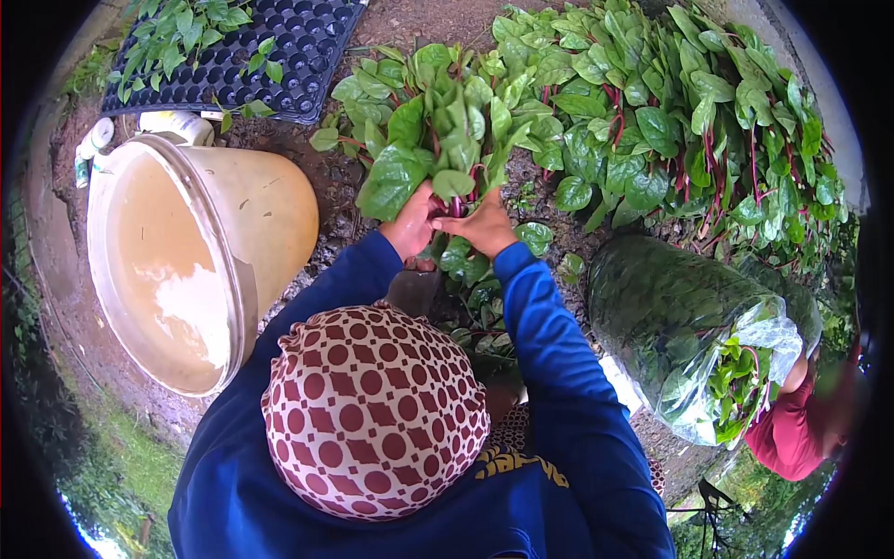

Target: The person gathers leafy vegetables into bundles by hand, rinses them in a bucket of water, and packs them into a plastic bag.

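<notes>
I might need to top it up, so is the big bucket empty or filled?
Not empty: the bucket holds cloudy tan liquid, with bright white reflections on its surface. Its depth, I cannot tell.

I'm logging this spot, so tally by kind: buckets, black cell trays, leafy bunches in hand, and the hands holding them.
Bucket: 1
Black cell tray: 1
Held leafy bunch: 1
Hands on it: 2, left hand and right hand
Total: 5

Daylit brown soil (424,22) and green grass (130,456)
</notes>
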`<state>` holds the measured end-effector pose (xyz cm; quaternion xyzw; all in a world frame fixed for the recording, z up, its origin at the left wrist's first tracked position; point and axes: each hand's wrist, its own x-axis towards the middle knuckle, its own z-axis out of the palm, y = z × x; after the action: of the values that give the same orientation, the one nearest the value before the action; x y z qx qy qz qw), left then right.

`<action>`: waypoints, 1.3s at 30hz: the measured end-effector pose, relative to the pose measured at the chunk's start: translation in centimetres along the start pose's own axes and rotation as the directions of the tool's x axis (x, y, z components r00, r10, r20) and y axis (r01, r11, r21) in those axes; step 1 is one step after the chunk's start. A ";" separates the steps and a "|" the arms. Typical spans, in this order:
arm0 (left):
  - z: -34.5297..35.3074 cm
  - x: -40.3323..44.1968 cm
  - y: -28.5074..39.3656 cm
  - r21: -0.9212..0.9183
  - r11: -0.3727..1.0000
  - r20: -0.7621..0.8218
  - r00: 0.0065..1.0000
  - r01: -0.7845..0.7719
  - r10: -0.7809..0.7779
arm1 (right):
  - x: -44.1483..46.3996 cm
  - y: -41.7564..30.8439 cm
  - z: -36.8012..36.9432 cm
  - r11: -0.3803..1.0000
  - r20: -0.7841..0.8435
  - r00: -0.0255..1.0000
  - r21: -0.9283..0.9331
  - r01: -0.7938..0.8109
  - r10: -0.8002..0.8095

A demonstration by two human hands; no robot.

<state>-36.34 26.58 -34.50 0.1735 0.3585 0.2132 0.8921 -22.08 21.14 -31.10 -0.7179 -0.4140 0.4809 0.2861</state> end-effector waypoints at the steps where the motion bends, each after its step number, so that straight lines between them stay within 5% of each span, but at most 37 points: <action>1: 0.4 -0.1 -0.3 -0.021 0.999 -0.068 0.997 -0.029 0.027 | -0.4 -0.4 0.6 0.999 -0.061 0.998 -0.032 0.016 -0.017; 3: 0.2 -0.2 -0.2 -0.058 0.998 -0.070 0.997 -0.029 0.025 | -1.0 -2.3 1.2 0.979 -0.156 0.984 -0.172 -0.110 0.083; 6: -0.4 -0.4 -0.2 -0.085 0.996 -0.027 1.000 -0.014 0.012 | -0.2 -0.5 1.7 0.996 -0.153 0.988 -0.086 0.012 -0.025; 10: -1.0 -0.3 0.4 -0.180 0.978 0.011 0.994 0.106 -0.106 | 0.0 -0.4 0.5 0.985 -0.069 0.990 -0.113 -0.132 0.125; 13: -3.5 0.7 0.2 -0.304 0.937 0.365 0.929 0.173 -0.053 | 0.7 2.1 -0.8 0.998 -0.008 1.000 0.063 0.019 -0.018; 16: -1.7 -0.1 1.5 -0.153 0.973 0.141 0.978 0.174 -0.153 | 1.3 4.2 -1.9 0.952 0.069 0.997 0.304 -0.037 0.016; 23: -0.2 -3.9 1.1 0.333 0.930 -0.098 0.987 0.154 -0.128 | 1.2 2.5 -3.5 0.929 0.176 0.975 0.319 -0.186 0.134; 25: -0.5 -4.0 0.2 0.534 0.828 -0.161 0.982 0.173 -0.101 | 1.1 2.1 -2.7 0.914 0.148 0.980 0.364 -0.177 0.131; 27: 1.3 -4.3 1.4 0.893 0.444 -0.026 0.991 0.082 -0.131 | 0.8 1.1 -1.8 0.883 0.147 0.982 0.438 -0.169 0.115; 29: 0.7 -2.2 -1.4 0.977 0.146 0.131 0.979 -0.155 0.159 | 0.9 1.3 -0.2 0.834 0.129 0.987 0.531 -0.154 0.100; 32: 4.3 -4.1 1.1 1.000 0.000 -0.003 0.997 0.003 0.080 | 0.5 1.5 0.2 0.798 0.133 0.984 0.578 -0.171 0.115; 36: 3.3 -3.5 -0.4 0.988 -0.114 0.116 0.985 -0.101 0.130 | -0.3 0.4 -1.4 0.795 0.281 0.937 0.509 -0.329 0.208; 37: 4.4 -3.9 0.9 0.991 -0.120 0.054 0.998 -0.055 -0.009 | -0.5 0.8 -1.2 0.787 0.250 0.940 0.519 -0.334 0.233; 39: 5.0 -4.1 1.1 0.990 -0.137 0.043 0.999 -0.043 -0.004 | -0.4 2.8 -0.9 0.697 0.262 0.955 0.659 -0.284 0.142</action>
<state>-35.69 24.65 -28.32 0.7952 0.3795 -0.1198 0.4575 -20.41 19.42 -32.83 -0.5532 -0.1445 0.6966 0.4333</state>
